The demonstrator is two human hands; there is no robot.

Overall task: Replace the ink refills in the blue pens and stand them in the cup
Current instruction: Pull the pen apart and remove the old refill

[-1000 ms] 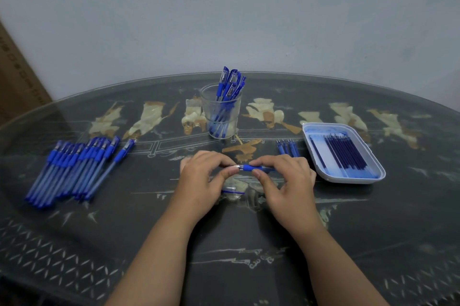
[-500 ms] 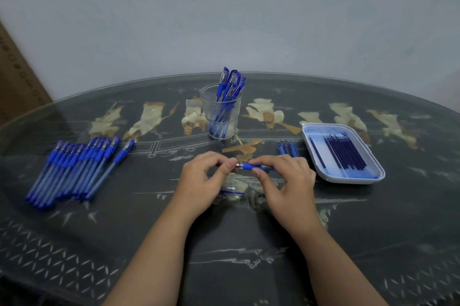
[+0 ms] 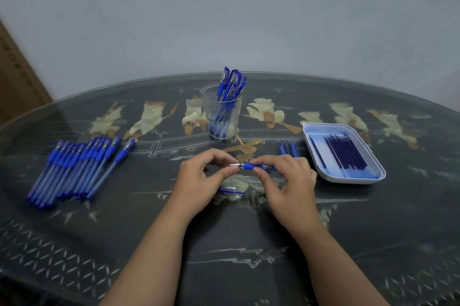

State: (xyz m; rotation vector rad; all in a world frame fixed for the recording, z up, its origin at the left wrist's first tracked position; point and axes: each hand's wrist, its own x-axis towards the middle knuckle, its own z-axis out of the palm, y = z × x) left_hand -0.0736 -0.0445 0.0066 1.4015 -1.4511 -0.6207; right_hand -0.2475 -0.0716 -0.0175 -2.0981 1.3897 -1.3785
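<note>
I hold one blue pen (image 3: 251, 165) level above the table's middle. My right hand (image 3: 286, 181) grips its barrel and blue grip. My left hand (image 3: 201, 178) pinches the pen's metal tip between thumb and forefinger. A pen cap (image 3: 230, 190) lies on the glass just below my hands. The clear cup (image 3: 221, 112) stands behind them with several capped blue pens upright in it. A row of several blue pens (image 3: 74, 168) lies at the left. A white tray (image 3: 321, 129) at the right holds several dark refills (image 3: 346, 153).
Three or so short blue pieces (image 3: 288, 148) lie between my right hand and the tray. The table (image 3: 249, 243) is a dark oval with a glass top, its far edge close to a pale wall. A brown cardboard box (image 3: 15, 76) stands at the far left.
My left thumb and forefinger have drawn slightly left, so the metal tip now shows between the hands. The pen and my right hand have hardly moved.
</note>
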